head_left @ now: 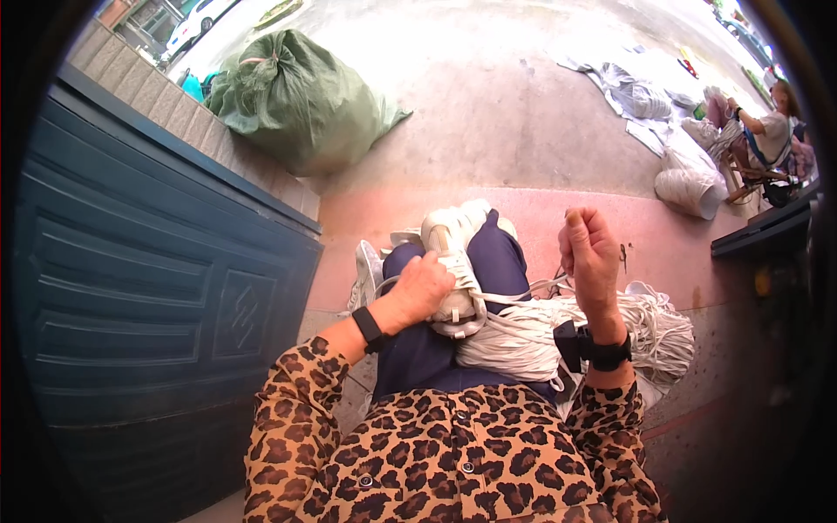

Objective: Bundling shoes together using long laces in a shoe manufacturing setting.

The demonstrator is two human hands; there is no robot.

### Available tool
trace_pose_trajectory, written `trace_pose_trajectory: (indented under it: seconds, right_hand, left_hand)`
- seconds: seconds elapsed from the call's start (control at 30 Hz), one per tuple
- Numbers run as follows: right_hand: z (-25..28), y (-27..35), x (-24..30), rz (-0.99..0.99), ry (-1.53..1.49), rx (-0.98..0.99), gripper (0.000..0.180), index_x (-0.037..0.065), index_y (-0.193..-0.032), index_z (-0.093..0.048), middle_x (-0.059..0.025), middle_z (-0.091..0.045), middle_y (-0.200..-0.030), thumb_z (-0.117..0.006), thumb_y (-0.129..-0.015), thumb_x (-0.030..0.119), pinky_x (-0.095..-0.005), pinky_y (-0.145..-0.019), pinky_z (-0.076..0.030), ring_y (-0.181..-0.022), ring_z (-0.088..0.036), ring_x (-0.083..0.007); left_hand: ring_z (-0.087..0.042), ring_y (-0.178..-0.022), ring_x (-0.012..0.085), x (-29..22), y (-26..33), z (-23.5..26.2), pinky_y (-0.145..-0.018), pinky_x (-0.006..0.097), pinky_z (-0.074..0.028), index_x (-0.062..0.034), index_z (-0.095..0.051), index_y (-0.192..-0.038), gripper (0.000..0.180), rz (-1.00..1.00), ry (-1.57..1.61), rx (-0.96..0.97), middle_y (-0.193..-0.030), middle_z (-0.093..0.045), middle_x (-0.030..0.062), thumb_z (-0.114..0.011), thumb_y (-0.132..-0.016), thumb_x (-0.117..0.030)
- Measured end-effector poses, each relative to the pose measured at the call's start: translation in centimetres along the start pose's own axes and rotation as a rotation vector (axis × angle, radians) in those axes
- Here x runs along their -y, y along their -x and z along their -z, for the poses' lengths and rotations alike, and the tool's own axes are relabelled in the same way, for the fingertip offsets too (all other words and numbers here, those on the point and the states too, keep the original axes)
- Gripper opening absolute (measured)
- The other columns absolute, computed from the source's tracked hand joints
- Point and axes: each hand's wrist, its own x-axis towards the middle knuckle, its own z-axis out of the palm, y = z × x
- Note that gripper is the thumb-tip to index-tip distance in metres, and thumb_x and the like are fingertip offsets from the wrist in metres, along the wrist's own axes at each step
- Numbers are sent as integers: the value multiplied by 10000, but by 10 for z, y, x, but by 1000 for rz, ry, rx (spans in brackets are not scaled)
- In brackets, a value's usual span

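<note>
A white sneaker [457, 307] lies across my lap between my thighs, its laces partly threaded. My left hand [423, 286] is closed at the sneaker's lacing, with its fingertips partly hidden against the shoe. Raised to the right of my knees, my right hand [588, 248] is closed with the thumb on top. A white shoelace [514, 298] runs from the sneaker toward this hand, though the part in the fingers is hard to see. Beside my right thigh lies a big bundle of white laces [523, 344], partly behind my right wrist.
More white shoes [367, 272] are by my left knee. A blue panelled door [157, 279] stands on the left, with a stuffed green sack [301, 105] beyond it. White sacks [689, 179] and a seated person [772, 131] are at the far right.
</note>
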Motion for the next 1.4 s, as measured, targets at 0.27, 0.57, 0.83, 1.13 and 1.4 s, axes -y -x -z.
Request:
trace_pose_trajectory:
  seconds: [0.27, 0.57, 0.83, 1.13, 1.4]
  right_hand:
    - [0, 8, -12, -17, 12, 26, 169, 64, -862, -490, 38, -421, -558, -508, -920, 221, -166, -386, -280, -438, -349, -19]
    - [-10, 3, 21, -49, -197, 101, 135, 72, -936, -506, 23, -439, -579, -504, -920, 206, -171, -381, -288, -442, -364, -41]
    - [34, -3, 90, 432, -381, 16, 180, 49, -1061, -544, 16, -425, -631, -490, -921, 148, -163, -372, -188, -455, -248, -20]
    - [42, 3, 66, 391, -284, -24, 188, 55, -1076, -549, 11, -418, -633, -491, -921, 145, -169, -393, -216, -476, -284, -28]
    - [78, -1, 56, 391, -279, -104, 202, 54, -1090, -556, 10, -428, -639, -494, -918, 139, -167, -394, -229, -470, -298, -30]
  left_hand:
    - [-540, -719, 262, -6, 8, -14, -603, 355, -443, -50, -557, -642, 74, -85, 74, -5, -690, -571, 103, -537, -679, -112]
    - [-496, -724, 182, -17, 18, -7, -600, 279, -369, -85, -526, -617, 96, -403, -368, -191, -659, -500, 33, -526, -655, -174]
    - [-502, -781, 236, 4, 15, 20, -661, 334, -418, -45, -558, -809, 146, -34, -59, -229, -748, -521, 70, -522, -668, -60]
    - [-508, -839, 280, 31, 21, -4, -768, 398, -411, -80, -646, -879, 161, 355, 330, 164, -813, -605, 93, -553, -814, -194]
    - [-474, -717, 158, 13, 54, 10, -646, 284, -348, -90, -517, -655, 62, -325, -345, -25, -626, -469, 15, -519, -680, -146]
